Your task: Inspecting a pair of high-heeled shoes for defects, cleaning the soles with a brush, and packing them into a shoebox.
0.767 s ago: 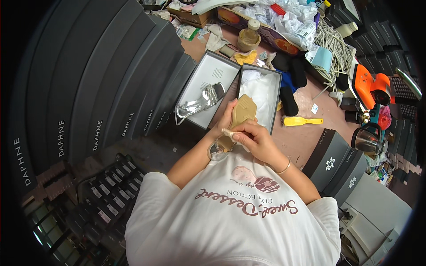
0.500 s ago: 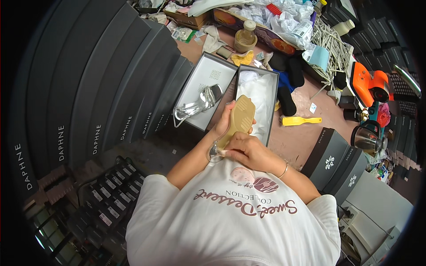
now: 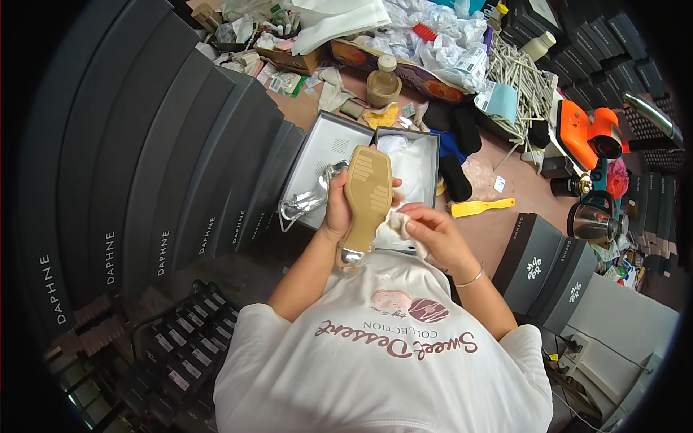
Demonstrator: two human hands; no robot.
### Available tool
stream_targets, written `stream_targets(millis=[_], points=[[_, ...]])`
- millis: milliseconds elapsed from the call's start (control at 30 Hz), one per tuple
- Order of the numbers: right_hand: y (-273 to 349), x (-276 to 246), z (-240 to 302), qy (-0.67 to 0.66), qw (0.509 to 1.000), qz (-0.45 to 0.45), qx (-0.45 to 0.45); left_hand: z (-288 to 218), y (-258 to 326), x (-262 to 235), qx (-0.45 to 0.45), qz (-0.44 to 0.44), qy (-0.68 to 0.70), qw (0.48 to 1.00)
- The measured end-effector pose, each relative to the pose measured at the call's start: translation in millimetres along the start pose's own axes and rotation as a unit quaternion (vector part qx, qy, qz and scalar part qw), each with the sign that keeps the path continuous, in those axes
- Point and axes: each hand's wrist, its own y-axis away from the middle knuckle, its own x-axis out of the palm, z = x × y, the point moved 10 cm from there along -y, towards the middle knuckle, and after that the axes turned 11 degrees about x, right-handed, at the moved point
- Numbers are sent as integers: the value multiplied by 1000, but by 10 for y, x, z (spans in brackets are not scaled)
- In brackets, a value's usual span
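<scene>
A high-heeled sandal [image 3: 369,189] with a tan sole is held sole up before my chest, its silver heel end toward me. My left hand [image 3: 338,209] wraps round its left edge, the fingertips showing on the far side. Just right of the sole, my right hand [image 3: 435,232] pinches a crumpled off-white cloth [image 3: 398,222]. Beyond the hands lies an open shoe box in two parts. A second, silver sandal [image 3: 312,197] rests in the grey part [image 3: 325,141]; white tissue paper [image 3: 411,162] fills the other.
Stacked dark shoe boxes [image 3: 173,123] rise on the left, and more boxes [image 3: 538,263] stand at the right. A yellow brush [image 3: 482,207], an orange machine [image 3: 588,137] and a glass pot [image 3: 595,220] are on the right. A bottle [image 3: 385,78] stands at the back beside paper-filled cartons.
The right hand has come off the heel end and moved right, the cloth now in plain view. The sole has turned more squarely upward and shifted left.
</scene>
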Motion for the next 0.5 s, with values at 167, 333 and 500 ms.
stream_targets(millis=[167,333,500], points=[[-213,196,-575,-47,989,55,127,93,-189,-324,26,18,-303,952],[-230,-313,-445,21,998,-9,66,-531,233,-1175,-8,30,-859,512],[-270,-276,-405,79,995,-26,52,-503,358,-1736,-93,75,-879,461]])
